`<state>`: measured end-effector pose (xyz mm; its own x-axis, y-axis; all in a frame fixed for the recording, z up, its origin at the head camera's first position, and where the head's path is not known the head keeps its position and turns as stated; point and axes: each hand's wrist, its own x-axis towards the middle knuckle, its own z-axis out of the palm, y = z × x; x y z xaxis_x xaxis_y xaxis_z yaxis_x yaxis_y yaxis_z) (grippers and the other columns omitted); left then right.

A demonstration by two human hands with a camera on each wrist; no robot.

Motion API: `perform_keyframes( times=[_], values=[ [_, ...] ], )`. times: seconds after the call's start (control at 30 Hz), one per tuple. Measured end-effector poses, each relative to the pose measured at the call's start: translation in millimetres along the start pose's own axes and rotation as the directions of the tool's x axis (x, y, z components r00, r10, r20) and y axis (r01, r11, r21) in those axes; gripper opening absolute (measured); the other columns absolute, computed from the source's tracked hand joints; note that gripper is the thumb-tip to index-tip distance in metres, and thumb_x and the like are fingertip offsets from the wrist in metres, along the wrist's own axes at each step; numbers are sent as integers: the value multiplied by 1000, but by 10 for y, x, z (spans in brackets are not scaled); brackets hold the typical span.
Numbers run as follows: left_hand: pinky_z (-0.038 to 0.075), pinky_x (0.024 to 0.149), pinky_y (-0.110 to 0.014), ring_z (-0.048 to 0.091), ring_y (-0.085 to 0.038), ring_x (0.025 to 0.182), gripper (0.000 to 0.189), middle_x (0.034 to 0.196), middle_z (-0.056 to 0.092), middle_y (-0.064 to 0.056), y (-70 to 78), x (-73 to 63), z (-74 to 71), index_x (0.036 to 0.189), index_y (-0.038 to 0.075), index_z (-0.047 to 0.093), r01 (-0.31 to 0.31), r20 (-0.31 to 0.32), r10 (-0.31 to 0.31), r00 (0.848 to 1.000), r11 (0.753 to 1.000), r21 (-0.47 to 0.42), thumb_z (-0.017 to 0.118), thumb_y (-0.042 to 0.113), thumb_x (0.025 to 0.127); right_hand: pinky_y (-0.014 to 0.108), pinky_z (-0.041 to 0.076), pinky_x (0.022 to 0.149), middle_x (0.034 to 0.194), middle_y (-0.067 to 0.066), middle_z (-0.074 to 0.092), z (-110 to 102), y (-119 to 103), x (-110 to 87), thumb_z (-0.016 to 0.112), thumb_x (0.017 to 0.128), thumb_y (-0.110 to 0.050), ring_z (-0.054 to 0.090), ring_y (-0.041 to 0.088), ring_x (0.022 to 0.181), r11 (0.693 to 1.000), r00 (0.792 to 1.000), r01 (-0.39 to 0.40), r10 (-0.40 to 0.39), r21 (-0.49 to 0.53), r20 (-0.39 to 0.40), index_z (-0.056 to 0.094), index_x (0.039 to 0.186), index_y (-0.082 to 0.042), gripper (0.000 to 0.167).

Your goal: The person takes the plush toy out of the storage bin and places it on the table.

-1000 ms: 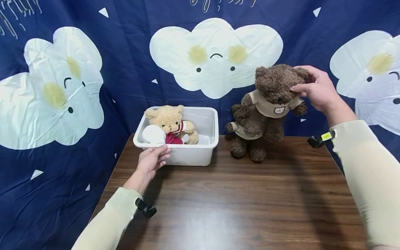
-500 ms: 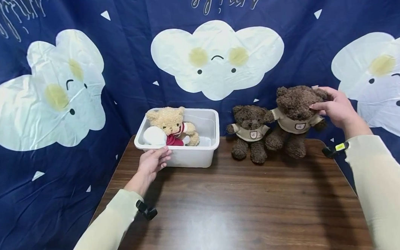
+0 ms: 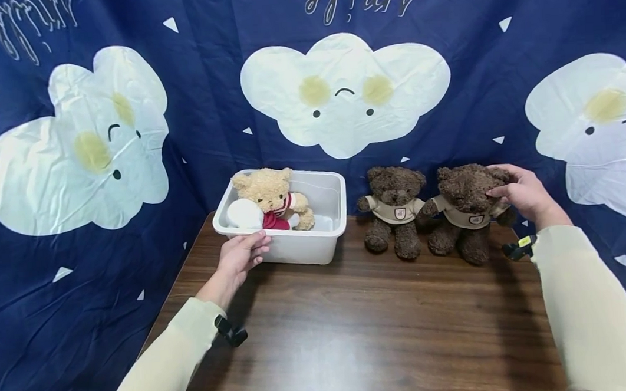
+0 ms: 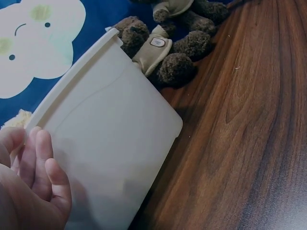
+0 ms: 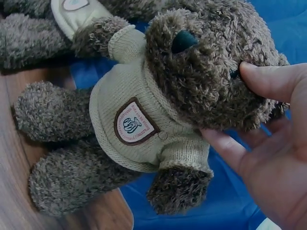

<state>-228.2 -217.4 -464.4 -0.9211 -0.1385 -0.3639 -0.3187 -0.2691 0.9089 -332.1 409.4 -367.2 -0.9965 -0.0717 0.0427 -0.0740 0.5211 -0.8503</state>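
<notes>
My right hand (image 3: 526, 193) grips the head of a dark brown teddy bear (image 5: 211, 67) in a beige sweater, thumb on its face and fingers behind. That bear sits upright at the table's back right. Close on its left sits a second brown teddy bear (image 3: 397, 209), dressed alike. My left hand (image 3: 239, 255) pinches the front rim of a white plastic bin (image 3: 299, 243), the thumb over the edge. Inside the bin are a tan teddy bear (image 3: 267, 189) with a red-and-white scarf and a white-headed toy (image 3: 245, 214) in red, partly hidden by the rim.
The brown wooden table (image 3: 341, 324) spreads out in front of the bin and bears. Behind it hangs a dark blue curtain (image 3: 207, 106) printed with white clouds, close against the table's back edge.
The right hand has carried its brown bear right and down from in front of the other bear, onto the table beside it. The left hand has kept its hold on the bin.
</notes>
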Motion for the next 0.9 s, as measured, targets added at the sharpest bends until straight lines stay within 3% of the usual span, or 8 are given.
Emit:
perform_keyframes(
  times=[0.23, 0.47, 0.67, 0.73, 0.8, 0.9],
  values=[
    [51, 53, -16, 71, -2, 65, 25, 83, 79, 7, 3, -3, -4, 110, 10, 66, -9, -1, 9, 1000, 1000, 3, 75, 28, 96, 28, 55, 66, 107, -26, 54, 62, 149, 77, 67, 94, 2, 55, -1, 87, 1000, 1000, -1, 1, -31, 4, 53, 144, -23, 57],
    [50, 53, -15, 71, -2, 65, 30, 82, 79, 6, -18, 23, -9, 115, 6, 65, -8, -1, 8, 1000, 1000, 12, 75, 27, 96, 31, 54, 69, 128, -2, 50, 158, 234, 122, 65, 93, 1, 53, 4, 86, 993, 999, -46, 44, -105, -23, 47, 151, -17, 63],
    [50, 52, -15, 72, -3, 65, 30, 85, 80, 3, -9, 29, 5, 115, 5, 65, -12, -5, 12, 1000, 1000, 18, 75, 27, 96, 25, 53, 66, 114, -13, 50, 236, 239, 162, 67, 96, -12, 54, 2, 82, 995, 990, -85, 78, -58, -118, 43, 150, -10, 59],
    [50, 52, -15, 72, -3, 65, 30, 85, 80, 3, -8, 32, 10, 114, 5, 65, -11, -7, 11, 1000, 1000, 23, 74, 26, 96, 26, 53, 76, 125, -4, 53, 282, 249, 184, 69, 97, -24, 57, 8, 94, 994, 986, -92, 84, -53, -144, 39, 153, -8, 65],
    [50, 52, -15, 72, -3, 66, 30, 84, 80, 4, -8, 37, 11, 115, 4, 66, -9, -10, 9, 1000, 999, 30, 74, 27, 97, 36, 51, 98, 148, 10, 45, 331, 265, 195, 71, 97, -36, 54, 21, 123, 993, 982, -109, 100, -51, -158, 27, 160, -7, 82],
    [50, 52, -15, 72, -3, 65, 28, 83, 80, 5, -9, 45, 12, 113, 5, 67, -10, -19, 10, 1000, 999, 39, 74, 27, 97, 53, 30, 122, 169, 22, 10, 426, 309, 199, 74, 92, -47, 22, 39, 153, 989, 976, -134, 121, -66, -181, 5, 164, -9, 107]
  ],
)
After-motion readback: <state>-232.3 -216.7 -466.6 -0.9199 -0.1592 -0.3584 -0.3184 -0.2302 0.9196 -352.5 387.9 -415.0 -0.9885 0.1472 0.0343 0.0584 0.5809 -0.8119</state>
